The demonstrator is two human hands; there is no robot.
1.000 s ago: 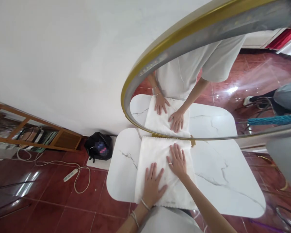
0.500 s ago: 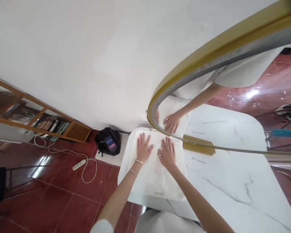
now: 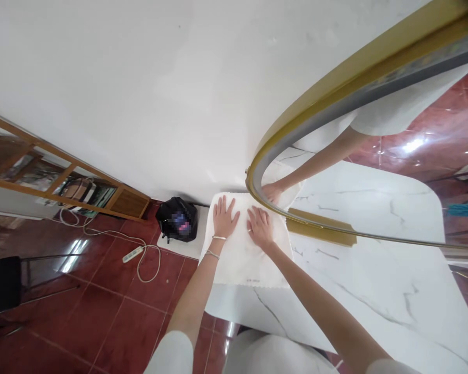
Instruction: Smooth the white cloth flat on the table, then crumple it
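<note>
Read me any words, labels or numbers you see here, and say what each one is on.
No text can be read.
White cloth under the left hand and right hand: a small dark mark near its front hem, too small to read.
Black bag on the floor: its print is blurred.

Your left hand (image 3: 224, 218) and right hand (image 3: 259, 227) lie flat, fingers spread, side by side on the white cloth (image 3: 246, 254) at the far end of the marble desk (image 3: 374, 280). Just beyond the cloth stands a gold-rimmed mirror (image 3: 320, 231); left of the cloth, a black bag (image 3: 177, 225) sits on the floor.
</note>
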